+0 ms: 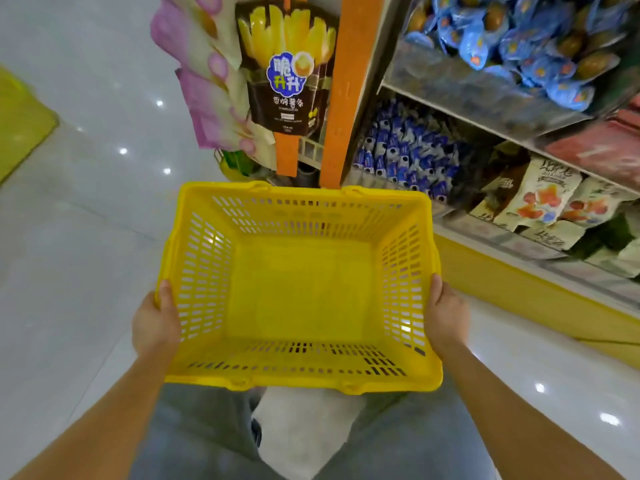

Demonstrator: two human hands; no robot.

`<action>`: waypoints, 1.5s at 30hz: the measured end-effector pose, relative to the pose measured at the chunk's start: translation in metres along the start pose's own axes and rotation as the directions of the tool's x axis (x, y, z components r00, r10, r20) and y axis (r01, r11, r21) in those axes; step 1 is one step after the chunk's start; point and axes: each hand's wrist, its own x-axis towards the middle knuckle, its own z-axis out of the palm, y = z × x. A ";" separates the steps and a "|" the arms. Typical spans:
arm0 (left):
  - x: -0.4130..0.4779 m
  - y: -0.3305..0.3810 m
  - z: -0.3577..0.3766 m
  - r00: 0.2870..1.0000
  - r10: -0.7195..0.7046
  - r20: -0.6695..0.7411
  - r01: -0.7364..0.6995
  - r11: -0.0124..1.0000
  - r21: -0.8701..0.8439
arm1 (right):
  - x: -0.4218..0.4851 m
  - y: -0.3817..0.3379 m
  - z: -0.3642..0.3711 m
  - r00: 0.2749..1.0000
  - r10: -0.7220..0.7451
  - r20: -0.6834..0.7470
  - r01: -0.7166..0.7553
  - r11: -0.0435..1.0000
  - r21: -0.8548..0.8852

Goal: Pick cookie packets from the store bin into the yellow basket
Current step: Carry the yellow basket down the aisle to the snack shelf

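An empty yellow basket [301, 216] with slotted walls hangs in front of me, held level above the floor. My left hand [156, 323] grips its left rim, thumb hooked over the edge. My right hand [446, 313] grips the right rim the same way. To the right, store shelves hold bins of snacks: small blue and white packets [405, 154] on the lower shelf just beyond the basket, and cream packets with red print [540, 199] further right.
Light blue wrapped sweets [526, 46] fill the upper bin. Red packets [602, 147] lie at the far right. An orange upright [349, 81] carries hanging brown and yellow chip bags [287, 71] and purple bags [204, 84]. Glossy white floor [79, 202] spreads to the left.
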 end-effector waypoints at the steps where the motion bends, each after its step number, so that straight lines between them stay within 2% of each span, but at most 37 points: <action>1: 0.008 -0.006 0.011 1.000 0.007 -0.003 -0.007 1.000 -0.024 | 0.004 0.003 0.013 1.000 0.000 -0.004 0.000 1.000 0.007; 9: 0.060 -0.056 0.108 0.998 0.040 -0.040 -0.046 0.985 -0.164 | 0.038 0.042 0.112 0.999 -0.021 -0.026 0.023 0.998 0.063; 14: 0.085 -0.075 0.169 0.996 0.078 -0.035 -0.081 0.989 -0.127 | 0.061 0.072 0.160 0.999 -0.009 -0.037 0.009 1.000 0.002; 22: 0.102 -0.099 0.244 0.987 0.141 0.080 -0.131 0.984 -0.121 | 0.098 0.105 0.210 0.998 0.016 -0.052 -0.019 0.998 -0.059; 29: 0.106 -0.101 0.264 0.977 0.203 0.066 -0.205 0.979 0.025 | 0.107 0.130 0.240 0.998 0.039 -0.039 -0.042 0.997 -0.067; 32: 0.108 -0.092 0.265 0.975 0.192 0.109 -0.199 0.978 0.055 | 0.108 0.131 0.241 0.995 0.051 0.088 -0.038 0.989 -0.144; 35: 0.108 -0.086 0.262 0.965 0.207 0.162 -0.214 0.976 0.031 | 0.113 0.125 0.238 0.979 0.114 0.170 -0.095 0.989 -0.113; 39: 0.107 -0.082 0.258 0.954 0.237 0.186 -0.245 0.969 0.020 | 0.109 0.123 0.235 0.965 0.096 0.245 -0.051 0.982 -0.182; 41: 0.105 -0.082 0.259 0.952 0.250 0.176 -0.257 0.966 0.016 | 0.106 0.126 0.231 0.962 0.061 0.268 0.016 0.960 -0.279; 45: 0.100 -0.073 0.261 0.936 0.290 0.201 -0.308 0.949 0.062 | 0.106 0.114 0.219 0.970 0.067 0.232 0.013 0.945 -0.327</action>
